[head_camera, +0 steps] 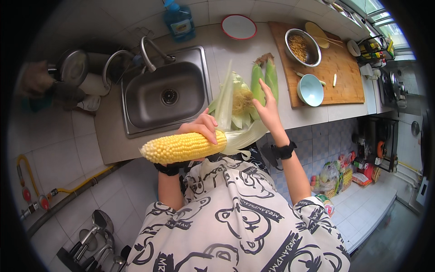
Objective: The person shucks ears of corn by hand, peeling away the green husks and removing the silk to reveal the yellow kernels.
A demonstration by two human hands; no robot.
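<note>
My left hand (pixel 200 126) grips a peeled ear of yellow corn (pixel 180 147) near its stem end. The cob lies across in front of my body, its tip to the left. Pale husk leaves (pixel 249 136) still hang from the base, one standing up and another stretching right under my right hand (pixel 268 107). That hand is raised with its fingers apart and nothing in them. Behind it on the counter are green unpeeled ears of corn (pixel 272 80). Stripped husks (pixel 238 119) with a clump of brown corn silk (pixel 243 102) lie beside them.
A steel sink (pixel 146 119) with a tap (pixel 146 51) is at left. At right, a wooden cutting board (pixel 343 78) holds a light blue bowl (pixel 311 90) and a metal bowl (pixel 319 56) of brown food. A red-rimmed plate (pixel 239 26) and blue soap bottle (pixel 180 25) stand behind.
</note>
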